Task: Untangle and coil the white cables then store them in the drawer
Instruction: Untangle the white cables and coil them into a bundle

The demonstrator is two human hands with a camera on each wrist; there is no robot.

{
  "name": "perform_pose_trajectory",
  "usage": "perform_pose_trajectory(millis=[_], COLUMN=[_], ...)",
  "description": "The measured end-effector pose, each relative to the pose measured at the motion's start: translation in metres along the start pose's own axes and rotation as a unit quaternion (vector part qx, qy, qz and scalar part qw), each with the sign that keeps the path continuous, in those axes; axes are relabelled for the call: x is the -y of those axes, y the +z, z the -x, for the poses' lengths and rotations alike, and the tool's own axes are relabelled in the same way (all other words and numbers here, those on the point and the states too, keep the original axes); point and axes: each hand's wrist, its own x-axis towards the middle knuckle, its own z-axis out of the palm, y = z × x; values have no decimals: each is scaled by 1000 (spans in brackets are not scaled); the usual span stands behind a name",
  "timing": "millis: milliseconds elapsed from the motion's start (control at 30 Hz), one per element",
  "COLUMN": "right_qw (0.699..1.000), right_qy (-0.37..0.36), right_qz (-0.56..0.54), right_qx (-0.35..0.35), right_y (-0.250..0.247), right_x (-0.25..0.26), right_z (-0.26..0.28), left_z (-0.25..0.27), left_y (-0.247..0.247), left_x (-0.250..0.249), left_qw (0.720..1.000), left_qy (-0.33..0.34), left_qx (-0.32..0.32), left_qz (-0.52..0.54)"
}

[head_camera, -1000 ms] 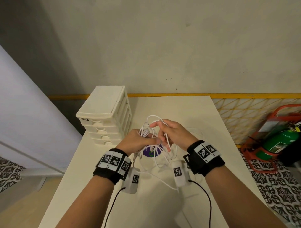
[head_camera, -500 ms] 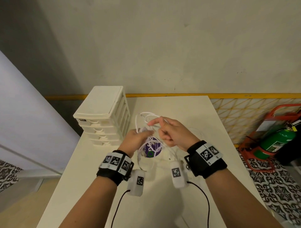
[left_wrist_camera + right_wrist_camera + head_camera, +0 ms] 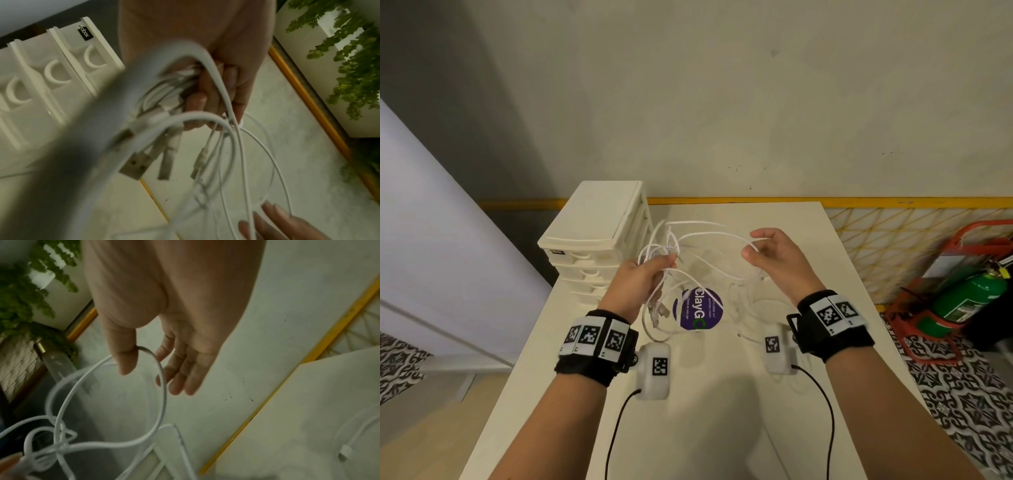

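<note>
Early stage: my left hand (image 3: pixel 640 277) clutches the tangled white cables (image 3: pixel 674 246) above the table (image 3: pixel 722 428) near its far left corner, my right hand (image 3: pixel 774 257) loosely hooks one loop over relaxed fingers, nothing coiled, drawer unit (image 3: pixel 592 236) closed.

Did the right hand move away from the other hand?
Yes. The right hand has swung out to the right, away from the drawer unit, pulling a loop of the white cables out from the left hand.
</note>
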Motion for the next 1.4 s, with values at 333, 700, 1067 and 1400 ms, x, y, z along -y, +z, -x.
perform_pose_trajectory(millis=[333, 700, 1067, 1400], right_qw=[987, 961, 963, 989], right_qy=[111, 115, 91, -27], right_qz=[100, 220, 102, 106], right_qx=[63, 118, 230, 97], right_y=[10, 19, 36, 26], right_x=[-19, -27, -35, -28], right_z=[17, 17, 31, 30], left_z=[-4, -3, -6, -4], left_y=[-17, -28, -27, -35], left_x=[5, -2, -2, 7], left_qw=[992, 983, 983, 996], left_qy=[40, 62, 54, 40], left_qx=[24, 97, 78, -68], left_qz=[120, 146, 160, 30])
